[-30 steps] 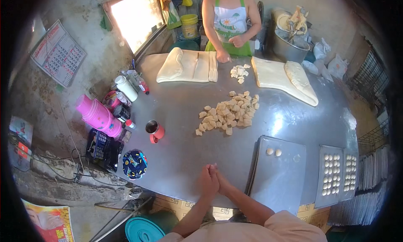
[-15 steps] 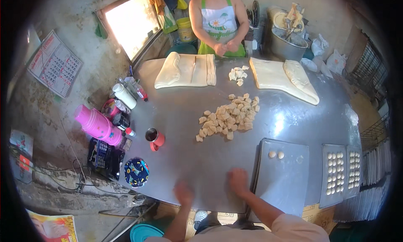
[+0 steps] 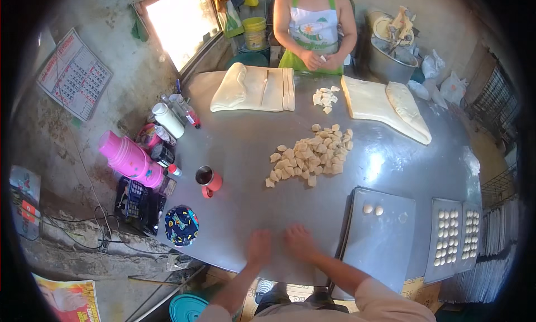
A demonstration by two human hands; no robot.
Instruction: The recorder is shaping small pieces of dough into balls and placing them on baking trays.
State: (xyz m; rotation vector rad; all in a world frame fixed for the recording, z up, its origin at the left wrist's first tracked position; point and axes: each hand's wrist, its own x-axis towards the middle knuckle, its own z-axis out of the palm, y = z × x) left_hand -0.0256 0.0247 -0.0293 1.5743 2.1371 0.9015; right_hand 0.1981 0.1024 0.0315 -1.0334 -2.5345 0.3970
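My left hand point(image 3: 259, 244) lies open on the steel table point(image 3: 234, 221), its fingers slightly blurred, holding nothing. My right hand point(image 3: 298, 241) is open beside it, fingers stretched on the bare metal, left of a stack of baking trays point(image 3: 377, 249) with two small dough balls point(image 3: 368, 209) on top. Beyond my hands lies a heap of cut dough pieces point(image 3: 310, 160). To the left stand a red mug point(image 3: 209, 182) and a round dark patterned fabric item point(image 3: 181, 232).
A co-worker point(image 3: 312, 37) holds a white piece behind two dough slabs point(image 3: 251, 87) and a smaller pile point(image 3: 325, 99). Bottles point(image 3: 167, 118), pink containers point(image 3: 128, 157) line the left edge. Trays of several dough balls point(image 3: 448, 232) lie right; a mixer point(image 3: 393, 54) stands behind.
My hands were clasped together, then parted onto the table; my right hand has since moved slightly left. The co-worker has raised the pointing hand from the table and brought both hands together.
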